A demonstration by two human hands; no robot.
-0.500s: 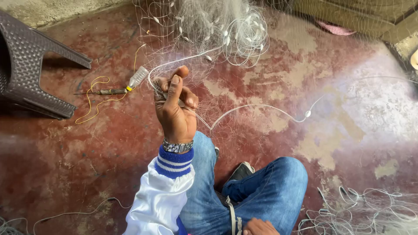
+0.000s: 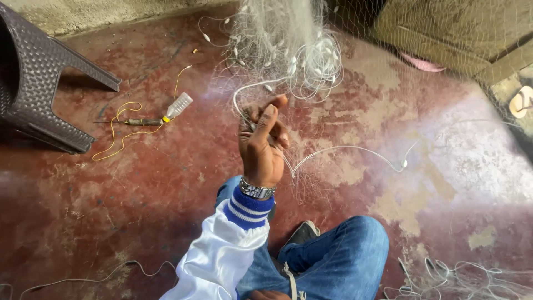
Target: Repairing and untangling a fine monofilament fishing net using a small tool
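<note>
My left hand (image 2: pixel 261 145) is raised in front of me, wearing a metal watch and a white sleeve with a blue striped cuff. Its fingers and thumb are pinched on strands of a fine white fishing net (image 2: pixel 288 50). The net hangs from above and piles up on the red floor beyond the hand. A thicker white cord (image 2: pixel 344 149) runs from the hand across the floor to the right. Only a sliver of my right hand (image 2: pixel 267 295) shows at the bottom edge, by my blue jeans (image 2: pixel 338 255).
A dark woven plastic chair (image 2: pixel 39 83) lies tipped at the left. A small clear bottle (image 2: pixel 179 105), a thin tool and yellow string (image 2: pixel 119 130) lie on the floor. More cord (image 2: pixel 461 278) is at the bottom right, a sandal (image 2: pixel 521 101) at the right edge.
My left hand has shifted slightly to the right with the net still pinched. My right hand has slid lower, almost out of the picture.
</note>
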